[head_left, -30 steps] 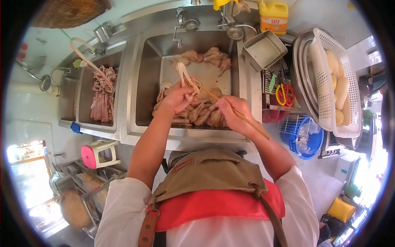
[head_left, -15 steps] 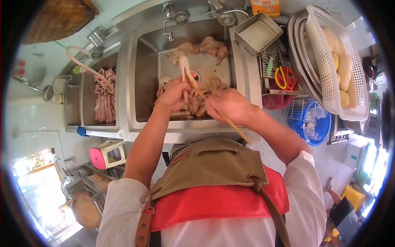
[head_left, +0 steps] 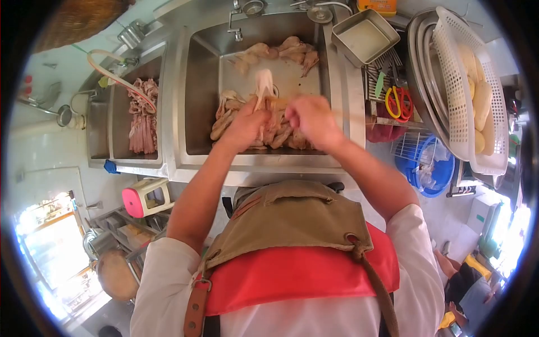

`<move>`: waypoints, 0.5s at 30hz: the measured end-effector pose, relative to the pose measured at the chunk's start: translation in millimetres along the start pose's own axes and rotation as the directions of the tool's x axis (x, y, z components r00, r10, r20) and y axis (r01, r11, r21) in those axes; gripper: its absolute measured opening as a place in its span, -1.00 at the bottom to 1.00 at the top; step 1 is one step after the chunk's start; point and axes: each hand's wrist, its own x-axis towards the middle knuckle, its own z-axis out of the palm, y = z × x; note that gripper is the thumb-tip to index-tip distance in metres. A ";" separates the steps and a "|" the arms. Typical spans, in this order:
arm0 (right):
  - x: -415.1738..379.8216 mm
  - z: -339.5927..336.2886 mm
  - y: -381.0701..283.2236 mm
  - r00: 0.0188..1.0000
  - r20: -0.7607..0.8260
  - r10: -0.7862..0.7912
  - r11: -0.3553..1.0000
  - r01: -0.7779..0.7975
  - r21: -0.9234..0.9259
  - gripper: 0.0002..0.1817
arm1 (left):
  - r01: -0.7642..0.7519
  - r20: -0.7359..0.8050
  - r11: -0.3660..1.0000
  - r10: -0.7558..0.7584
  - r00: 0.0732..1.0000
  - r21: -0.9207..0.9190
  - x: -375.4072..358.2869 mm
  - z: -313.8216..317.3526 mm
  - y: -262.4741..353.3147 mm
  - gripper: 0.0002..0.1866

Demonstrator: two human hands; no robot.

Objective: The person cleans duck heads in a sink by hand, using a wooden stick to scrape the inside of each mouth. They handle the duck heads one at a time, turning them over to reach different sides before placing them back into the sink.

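My left hand (head_left: 246, 124) grips a pale duck foot (head_left: 263, 85) and holds it up over the steel sink (head_left: 197, 90). My right hand (head_left: 312, 118) is closed on a thin wooden stick (head_left: 279, 99) that points left against the foot; both are blurred. Under my hands lies a pile of pale duck feet (head_left: 264, 133) on the sink floor. A second, smaller heap of feet (head_left: 281, 49) lies at the far end of the same basin.
The left basin holds pink meat strips (head_left: 141, 115) and a hose (head_left: 115, 70). A steel tray (head_left: 364, 37), red-handled scissors (head_left: 398, 104), a white basket of pale lumps (head_left: 471, 95) and a blue basin (head_left: 429, 174) lie to the right. A pink stool (head_left: 143, 196) stands below.
The stick has swung from a slanted line to nearly level, pointing left. Both hands shifted slightly and now blur with motion. The foot is still raised in my left hand.
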 end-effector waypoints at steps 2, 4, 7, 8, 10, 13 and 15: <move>10.6 -14.5 -15.3 0.980 0.035 0.197 0.973 -0.199 0.117 -0.72 | -0.140 0.041 0.915 0.135 0.990 0.378 0.5 -13.0 -1.3 -0.68; 21.6 -29.7 -20.5 0.915 0.180 0.362 0.853 -0.402 0.333 -0.73 | -0.030 0.052 0.966 0.017 0.999 0.256 -5.5 -12.3 9.9 -0.68; 18.3 -20.3 -32.4 0.990 0.114 0.087 0.990 -0.099 0.103 -0.73 | 0.063 0.047 0.996 -0.061 0.997 -0.057 -3.8 -11.5 12.6 -0.69; 14.9 -15.9 -27.9 0.987 0.106 -0.116 0.990 0.124 -0.069 -0.74 | 0.077 0.046 0.980 -0.070 0.996 -0.183 -1.1 -10.7 12.1 -0.69; 4.6 -6.5 -15.1 0.849 0.200 -0.490 0.758 0.528 -0.384 -0.75 | 0.095 0.067 0.955 -0.079 0.995 -0.280 1.7 -11.2 15.7 -0.70; -20.1 0.0 -27.7 0.770 0.276 -0.576 0.597 0.626 -0.502 -0.76 | 0.105 0.004 0.942 -0.110 0.994 -0.317 -0.7 -7.6 23.3 -0.70; -28.6 3.1 -33.5 0.737 0.296 -0.607 0.576 0.665 -0.476 -0.77 | 0.113 -0.016 0.939 -0.125 0.992 -0.325 -5.6 -3.8 27.1 -0.70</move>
